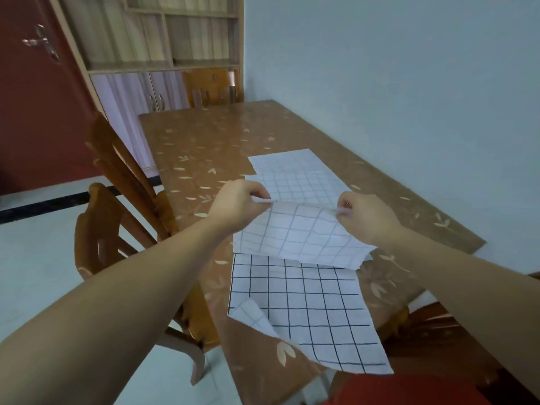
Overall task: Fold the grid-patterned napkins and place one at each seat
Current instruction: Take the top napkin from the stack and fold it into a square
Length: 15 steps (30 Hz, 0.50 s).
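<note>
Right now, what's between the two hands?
Head view: the top edge of the lifted grid-patterned napkin spans from the left hand to the right hand, both pinching it.

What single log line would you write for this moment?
held napkin: top edge raised | left hand: pinches one corner | right hand: pinches other corner | near napkin: lies open on table

napkins (301, 311) on table (204, 141), chairs (122, 206) left
</note>
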{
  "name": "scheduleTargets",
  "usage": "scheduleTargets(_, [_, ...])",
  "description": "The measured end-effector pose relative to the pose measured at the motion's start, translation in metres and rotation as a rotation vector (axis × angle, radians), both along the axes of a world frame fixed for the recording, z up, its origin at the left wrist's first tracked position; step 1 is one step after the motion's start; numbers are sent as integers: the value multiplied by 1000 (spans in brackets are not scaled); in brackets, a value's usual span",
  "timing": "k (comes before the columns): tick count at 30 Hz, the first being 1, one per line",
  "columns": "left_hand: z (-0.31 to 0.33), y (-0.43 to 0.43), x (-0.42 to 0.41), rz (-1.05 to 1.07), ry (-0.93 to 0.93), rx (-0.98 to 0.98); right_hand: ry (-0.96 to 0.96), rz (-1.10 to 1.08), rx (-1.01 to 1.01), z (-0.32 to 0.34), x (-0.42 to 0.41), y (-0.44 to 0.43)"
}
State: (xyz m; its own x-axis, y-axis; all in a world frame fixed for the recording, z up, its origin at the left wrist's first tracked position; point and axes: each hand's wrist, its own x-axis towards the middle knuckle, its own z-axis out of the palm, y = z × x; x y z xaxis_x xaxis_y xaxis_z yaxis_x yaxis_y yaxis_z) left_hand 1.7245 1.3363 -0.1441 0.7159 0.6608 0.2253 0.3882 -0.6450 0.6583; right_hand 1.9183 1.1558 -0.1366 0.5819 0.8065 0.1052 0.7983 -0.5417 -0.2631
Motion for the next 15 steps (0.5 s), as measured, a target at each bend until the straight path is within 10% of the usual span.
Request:
scheduleTargets(6, [12,19,15,31,-239,-333,276,77,169,34,30,22])
scheduleTargets(15, [-40,42,55,-269,6,-645,815,47,94,81,96,28])
